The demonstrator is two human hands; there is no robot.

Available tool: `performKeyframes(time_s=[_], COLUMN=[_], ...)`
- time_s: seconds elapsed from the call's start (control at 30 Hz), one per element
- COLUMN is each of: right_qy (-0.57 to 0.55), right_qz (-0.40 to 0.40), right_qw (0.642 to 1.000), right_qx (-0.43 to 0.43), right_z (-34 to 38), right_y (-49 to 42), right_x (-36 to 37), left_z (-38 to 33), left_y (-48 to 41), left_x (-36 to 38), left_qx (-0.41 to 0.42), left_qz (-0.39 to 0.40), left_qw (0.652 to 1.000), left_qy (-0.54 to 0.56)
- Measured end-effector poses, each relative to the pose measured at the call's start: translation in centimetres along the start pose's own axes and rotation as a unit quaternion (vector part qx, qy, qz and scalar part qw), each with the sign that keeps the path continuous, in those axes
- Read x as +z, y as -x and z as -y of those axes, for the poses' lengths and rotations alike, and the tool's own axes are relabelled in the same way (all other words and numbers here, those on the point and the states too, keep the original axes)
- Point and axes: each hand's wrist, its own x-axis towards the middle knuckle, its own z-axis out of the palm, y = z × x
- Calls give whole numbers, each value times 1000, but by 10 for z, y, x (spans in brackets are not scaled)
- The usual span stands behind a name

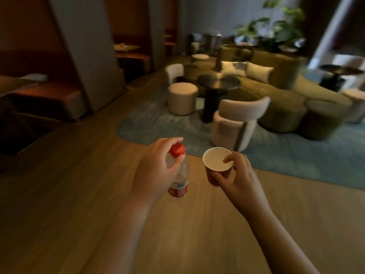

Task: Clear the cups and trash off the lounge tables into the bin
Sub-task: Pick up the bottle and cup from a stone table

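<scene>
Left hand [156,171] grips clear plastic bottle [180,178], red cap, red label unreadable; right hand [239,175] pinches rim of red paper cup [216,161]. Ahead: dark round table [219,83], cream armchair [233,123].

Single head-worn wide-angle view, forward and down, close above left hand [156,169] and right hand [240,175]

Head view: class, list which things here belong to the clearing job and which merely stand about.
Job: plastic bottle, gripped by the left hand; paper cup, pinched by the right hand.
Standing about: armchair, stool, green sofa, rug.
</scene>
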Motion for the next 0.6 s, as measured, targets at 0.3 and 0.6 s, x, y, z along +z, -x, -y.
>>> performKeyframes(time_s=[0.3, 0.6], right_qy=[64, 130], right_qz=[-101, -127], right_qw=[982, 959], right_qx=[146, 216], right_z=[-186, -361], right_y=[-58, -183], right_x=[-90, -166], left_z=[-75, -140], left_y=[-122, -270], left_x=[234, 463], left_qx=[89, 136], left_qz=[140, 230], left_qw=[979, 944], left_qy=[118, 192])
